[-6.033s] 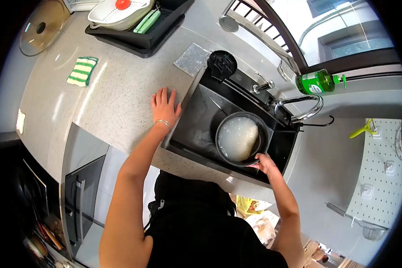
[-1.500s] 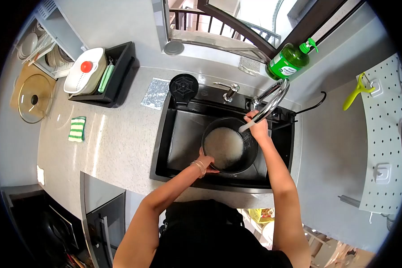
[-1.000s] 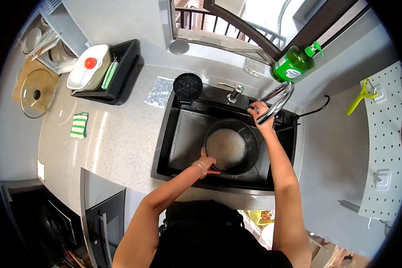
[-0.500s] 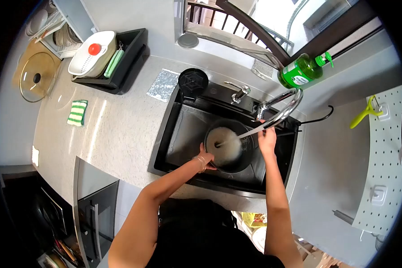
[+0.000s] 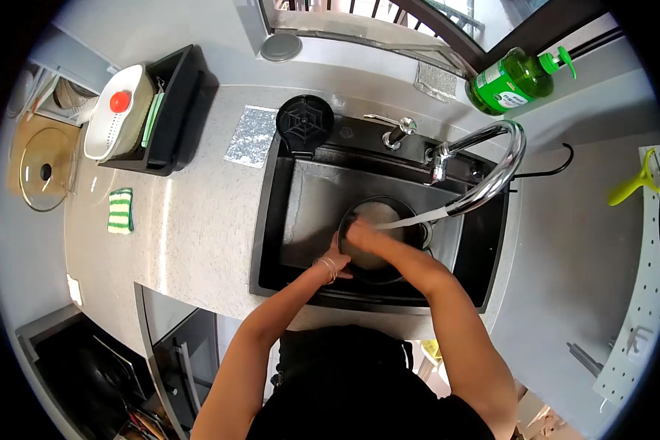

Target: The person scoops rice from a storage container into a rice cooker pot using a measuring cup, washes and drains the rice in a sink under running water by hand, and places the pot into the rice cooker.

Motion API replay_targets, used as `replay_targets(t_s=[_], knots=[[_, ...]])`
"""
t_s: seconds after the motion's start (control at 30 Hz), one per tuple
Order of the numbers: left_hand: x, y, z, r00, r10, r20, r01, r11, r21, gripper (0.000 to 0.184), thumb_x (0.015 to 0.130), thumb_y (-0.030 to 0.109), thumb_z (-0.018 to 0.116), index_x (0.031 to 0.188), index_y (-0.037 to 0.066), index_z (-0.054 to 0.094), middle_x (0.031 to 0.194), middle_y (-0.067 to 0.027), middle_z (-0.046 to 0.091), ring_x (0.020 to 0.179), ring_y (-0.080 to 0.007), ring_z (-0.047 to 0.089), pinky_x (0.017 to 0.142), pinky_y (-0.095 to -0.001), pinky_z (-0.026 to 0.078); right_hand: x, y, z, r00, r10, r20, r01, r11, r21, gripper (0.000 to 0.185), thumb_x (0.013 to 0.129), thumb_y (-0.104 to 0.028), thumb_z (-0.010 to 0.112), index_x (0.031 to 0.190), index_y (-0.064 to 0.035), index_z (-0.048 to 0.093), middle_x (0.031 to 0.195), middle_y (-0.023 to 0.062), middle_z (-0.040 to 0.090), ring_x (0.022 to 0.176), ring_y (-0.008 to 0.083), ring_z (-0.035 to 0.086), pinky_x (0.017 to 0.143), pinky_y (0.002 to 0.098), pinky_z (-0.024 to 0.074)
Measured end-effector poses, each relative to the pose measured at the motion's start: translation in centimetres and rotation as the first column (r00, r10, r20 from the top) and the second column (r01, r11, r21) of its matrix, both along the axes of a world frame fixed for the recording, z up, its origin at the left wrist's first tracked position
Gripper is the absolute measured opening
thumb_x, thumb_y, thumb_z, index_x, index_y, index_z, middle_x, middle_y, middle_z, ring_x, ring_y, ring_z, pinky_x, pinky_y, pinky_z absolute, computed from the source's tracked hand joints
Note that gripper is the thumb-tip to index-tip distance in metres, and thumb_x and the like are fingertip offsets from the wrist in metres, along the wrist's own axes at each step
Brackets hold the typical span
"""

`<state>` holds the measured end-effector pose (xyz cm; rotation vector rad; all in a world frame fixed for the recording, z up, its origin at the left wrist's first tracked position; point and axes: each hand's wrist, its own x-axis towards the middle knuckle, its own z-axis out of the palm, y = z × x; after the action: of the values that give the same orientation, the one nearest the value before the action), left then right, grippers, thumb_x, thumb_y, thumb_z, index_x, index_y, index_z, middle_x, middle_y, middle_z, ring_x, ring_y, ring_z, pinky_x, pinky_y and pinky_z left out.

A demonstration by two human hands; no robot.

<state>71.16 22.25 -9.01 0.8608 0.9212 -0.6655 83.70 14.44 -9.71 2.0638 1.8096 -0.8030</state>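
A dark rice cooker pot (image 5: 386, 276) stands in the black sink (image 5: 295, 220), holding cloudy whitish water (image 5: 378, 213). My left hand (image 5: 334, 262), with bracelets at the wrist, grips the pot's left rim. Inside the pot, my right hand (image 5: 360, 233) reaches to the left side of the water; its fingers are blurred and partly hidden. From the curved chrome faucet (image 5: 507, 165) a stream of water (image 5: 418, 219) runs into the pot, passing over my right wrist. Whatever lies beneath the cloudy water cannot be made out.
Behind the sink are a round black strainer (image 5: 305, 123), a soap dispenser pump (image 5: 399, 133) and a green detergent bottle (image 5: 510, 84). On the left counter lie a striped sponge (image 5: 121, 210), a glass lid (image 5: 45, 158) and a black rack (image 5: 174, 121) with a white basket (image 5: 106, 128).
My right hand has left the faucet and gone down into the pot. The faucet spout has swung to the right, its stream still entering the pot. My left hand stays on the rim.
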Motion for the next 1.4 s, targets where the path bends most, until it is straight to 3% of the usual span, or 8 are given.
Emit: replay_targets(t_s=[0.17, 0.27, 0.43, 0.6, 0.77, 1.17, 1.3, 1.4], knots=[[0.1, -0.4, 0.4, 0.995, 0.064, -0.073, -0.063, 0.998, 0.016, 0.08, 0.084, 0.001, 0.042, 0.137, 0.04, -0.003, 0.14, -0.0121, 0.021, 0.118, -0.0371, 0.037, 0.073, -0.051, 0.053, 4.3, -4.3, -3.4, 0.837, -0.544, 0.057, 0.547, 0.837, -0.033, 0.022, 0.076, -0.013, 0.055, 0.095, -0.0039, 0.063, 0.094, 0.0163, 0.062, 0.093, 0.0293, 0.059, 0.075, 0.0416, 0.0477], [-0.4, -0.8, -0.1, 0.996, 0.088, -0.026, -0.087, 0.996, 0.011, 0.079, 0.085, 0.001, 0.041, 0.137, 0.04, -0.004, 0.139, -0.0131, 0.022, 0.115, -0.0372, 0.04, 0.072, -0.051, 0.053, 1.8, -10.0, -6.6, 0.335, -0.919, -0.209, 0.942, 0.324, 0.089, 0.035, 0.074, -0.013, 0.059, 0.107, -0.0027, 0.055, 0.101, 0.0195, 0.058, 0.096, 0.0353, 0.056, 0.083, 0.0418, 0.0444], [-0.1, -0.8, -0.2, 0.996, 0.082, -0.045, -0.082, 0.997, 0.013, 0.079, 0.084, 0.0, 0.041, 0.137, 0.039, -0.004, 0.138, -0.0133, 0.024, 0.112, -0.0372, 0.043, 0.073, -0.0512, 0.052, -2.9, -6.7, -1.7, 0.779, -0.588, -0.217, 0.463, 0.773, -0.433, 0.04, 0.075, -0.007, 0.054, 0.114, -0.0028, 0.049, 0.109, 0.0217, 0.054, 0.104, 0.0387, 0.05, 0.087, 0.0415, 0.0415], [-0.1, -0.6, 0.0, 0.998, 0.049, -0.049, -0.048, 0.998, 0.039, 0.077, 0.084, 0.0, 0.04, 0.136, 0.039, -0.002, 0.136, -0.0118, 0.027, 0.113, -0.0363, 0.043, 0.073, -0.0514, 0.052, -1.6, -2.6, -7.9, 0.861, -0.458, -0.223, 0.471, 0.882, 0.007, 0.02, 0.077, -0.013, 0.052, 0.089, -0.0026, 0.064, 0.094, 0.0205, 0.061, 0.088, 0.0375, 0.058, 0.078, 0.0442, 0.0458], [-0.5, -0.9, -1.4, 0.994, 0.107, -0.021, -0.107, 0.994, 0.003, 0.075, 0.086, 0.0, 0.038, 0.136, 0.038, 0.0, 0.135, -0.0117, 0.029, 0.112, -0.0356, 0.043, 0.074, -0.0523, 0.051, 3.2, -7.7, -5.0, 0.632, -0.757, -0.165, 0.772, 0.635, 0.042, 0.028, 0.083, -0.018, 0.045, 0.099, -0.0037, 0.063, 0.107, 0.0166, 0.059, 0.098, 0.0355, 0.055, 0.084, 0.0441, 0.044], [0.8, -0.9, 1.5, 0.993, 0.075, -0.094, -0.072, 0.997, 0.041, 0.076, 0.084, -0.001, 0.042, 0.136, 0.035, 0.002, 0.132, -0.0127, 0.034, 0.113, -0.0345, 0.044, 0.073, -0.0516, 0.052, 0.4, -2.1, -5.1, 0.82, -0.563, -0.1, 0.564, 0.826, -0.027, 0.019, 0.075, -0.007, 0.052, 0.089, -0.0017, 0.063, 0.113, 0.0178, 0.053, 0.102, 0.0311, 0.054, 0.086, 0.0384, 0.0431], [0.3, -0.8, 0.2, 0.984, 0.163, -0.076, -0.164, 0.986, -0.011, 0.076, 0.083, -0.001, 0.044, 0.137, 0.035, 0.003, 0.132, -0.0136, 0.033, 0.114, -0.034, 0.043, 0.074, -0.0513, 0.052, 2.8, -6.1, 0.0, 0.415, -0.852, -0.319, 0.903, 0.429, 0.029, 0.02, 0.077, -0.007, 0.05, 0.091, -0.0023, 0.063, 0.113, 0.0165, 0.054, 0.105, 0.0321, 0.052, 0.089, 0.0394, 0.0412], [1.2, -1.0, 1.8, 0.987, 0.134, -0.085, -0.131, 0.991, 0.032, 0.075, 0.083, -0.001, 0.043, 0.137, 0.035, 0.004, 0.131, -0.014, 0.034, 0.112, -0.0336, 0.046, 0.074, -0.05, 0.053, -1.3, -11.0, -8.5, 0.611, -0.791, 0.034, 0.787, 0.612, 0.076, 0.025, 0.079, -0.007, 0.049, 0.102, -0.0012, 0.058, 0.114, 0.0194, 0.053, 0.105, 0.0332, 0.052, 0.088, 0.0406, 0.042]])
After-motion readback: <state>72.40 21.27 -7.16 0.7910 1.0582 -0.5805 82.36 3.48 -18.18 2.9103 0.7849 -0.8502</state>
